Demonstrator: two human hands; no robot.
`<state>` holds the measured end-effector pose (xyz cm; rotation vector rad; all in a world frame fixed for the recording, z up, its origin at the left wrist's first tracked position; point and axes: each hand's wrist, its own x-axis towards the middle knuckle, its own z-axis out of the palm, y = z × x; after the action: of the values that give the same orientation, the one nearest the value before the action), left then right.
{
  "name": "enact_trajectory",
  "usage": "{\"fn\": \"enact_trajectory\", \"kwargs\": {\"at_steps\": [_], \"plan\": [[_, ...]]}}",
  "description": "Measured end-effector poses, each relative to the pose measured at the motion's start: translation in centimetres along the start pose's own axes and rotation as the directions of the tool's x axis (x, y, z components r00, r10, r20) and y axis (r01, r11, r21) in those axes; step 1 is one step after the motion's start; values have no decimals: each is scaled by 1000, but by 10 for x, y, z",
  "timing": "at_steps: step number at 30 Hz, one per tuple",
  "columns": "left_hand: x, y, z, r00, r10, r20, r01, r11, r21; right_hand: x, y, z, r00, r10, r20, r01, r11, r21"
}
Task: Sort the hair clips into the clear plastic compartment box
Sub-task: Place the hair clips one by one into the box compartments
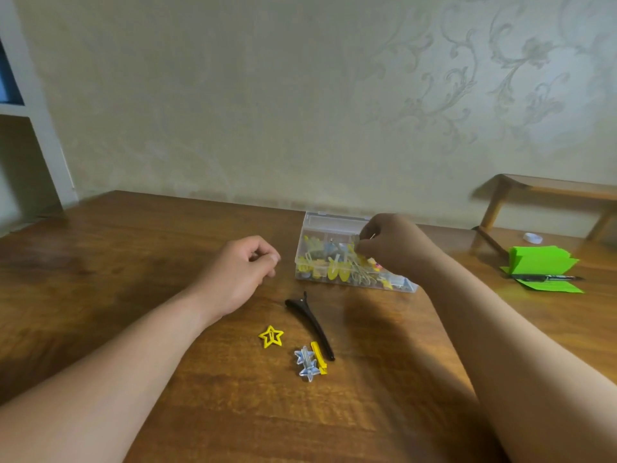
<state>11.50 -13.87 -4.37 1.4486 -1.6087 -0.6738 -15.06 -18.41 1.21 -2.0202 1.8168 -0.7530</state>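
Presently, on the counter (pixel 133 248):

1. Box (pixel 337 219), clear, far centre; many yellow and pale clips inside, compartments hard to tell apart.
2. Right hand (pixel 397 245), over the box, pinching a thin clip (pixel 371 236), seemingly metal; blurred.
3. Left hand (pixel 240 272), just left of the box, loosely clenched, nothing seen in it.
4. Loose, nearer than the box: black clip (pixel 310 324); yellow star (pixel 271 336); blue star (pixel 306 362) against yellow bar (pixel 319 357).
5. Green paper (pixel 541 262) with pen (pixel 547 278), far right.
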Motion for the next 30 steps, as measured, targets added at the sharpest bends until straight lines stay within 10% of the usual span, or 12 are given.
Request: {"fn": "enact_trajectory", "kwargs": {"at_steps": [16,30], "plan": [[-2,3,-1,1000,-9,3,9,999,36,-5,-10,-2,985,-105,-138,92,991,-101],[1,-1,-3,1000,-4,-3,4,999,-36,-50,-68,26,742,-454,494,549,834,-59]]}}
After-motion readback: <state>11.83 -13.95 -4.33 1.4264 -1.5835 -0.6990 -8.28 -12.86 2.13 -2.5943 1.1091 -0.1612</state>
